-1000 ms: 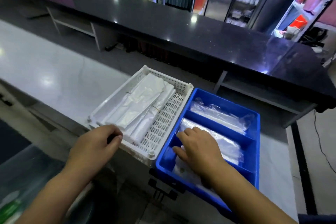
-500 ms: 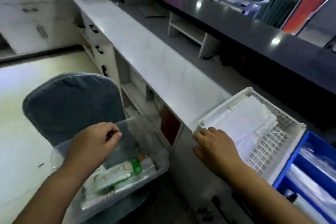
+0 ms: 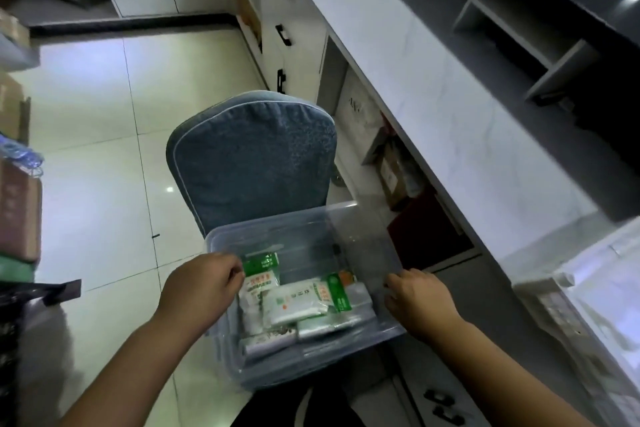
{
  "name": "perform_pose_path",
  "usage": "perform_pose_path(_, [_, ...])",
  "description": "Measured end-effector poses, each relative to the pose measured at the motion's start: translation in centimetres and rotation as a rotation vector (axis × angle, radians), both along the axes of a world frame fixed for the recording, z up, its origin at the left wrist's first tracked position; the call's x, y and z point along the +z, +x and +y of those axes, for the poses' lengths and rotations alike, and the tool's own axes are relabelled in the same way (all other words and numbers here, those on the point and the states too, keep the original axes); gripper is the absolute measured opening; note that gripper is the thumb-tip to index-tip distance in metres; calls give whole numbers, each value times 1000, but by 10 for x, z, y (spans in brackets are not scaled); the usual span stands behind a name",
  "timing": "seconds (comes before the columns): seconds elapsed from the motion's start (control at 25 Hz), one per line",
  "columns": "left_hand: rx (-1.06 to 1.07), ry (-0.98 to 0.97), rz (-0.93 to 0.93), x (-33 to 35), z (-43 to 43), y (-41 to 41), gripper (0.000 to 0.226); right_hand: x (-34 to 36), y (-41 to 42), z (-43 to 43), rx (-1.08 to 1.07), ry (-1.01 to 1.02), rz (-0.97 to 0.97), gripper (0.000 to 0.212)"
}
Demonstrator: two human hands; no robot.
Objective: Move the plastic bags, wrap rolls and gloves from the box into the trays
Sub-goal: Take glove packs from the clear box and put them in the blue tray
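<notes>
My left hand (image 3: 204, 284) curls at green packet (image 3: 261, 263), pinch unclear. My right hand (image 3: 419, 298) grips box (image 3: 294, 239) rim: steady it, lift straight

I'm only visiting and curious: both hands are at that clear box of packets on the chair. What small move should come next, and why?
Probably close the left hand on the green-topped packet and lift it out: its curled fingers sit at that packet's edge, and the right hand holds the clear plastic box by its rim.
</notes>
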State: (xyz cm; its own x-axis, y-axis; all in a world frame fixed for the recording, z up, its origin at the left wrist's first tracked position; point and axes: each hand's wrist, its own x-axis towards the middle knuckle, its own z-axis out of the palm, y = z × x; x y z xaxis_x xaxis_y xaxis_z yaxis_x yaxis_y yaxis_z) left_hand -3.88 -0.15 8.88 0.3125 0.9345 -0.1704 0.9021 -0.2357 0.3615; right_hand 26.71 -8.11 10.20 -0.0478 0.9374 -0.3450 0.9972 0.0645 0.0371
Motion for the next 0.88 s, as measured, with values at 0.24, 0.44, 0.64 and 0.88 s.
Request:
perform_pose_path(0.24, [-33,-148,73,-63,-1,4,13,-106,1,29,-6,-161,66,18])
perform_pose_path(0.44, [-99,-238,221,-122,9,17,19,-211,-13,57,95,-339,116,30])
perform_pose_path(0.64, [-60,-261,301,-167,18,27,22,-286,-18,68,261,-362,94,41])
perform_pose_path(0.88, [-35,-303,311,-198,8,31,25,-332,-19,68,319,-339,142,55])
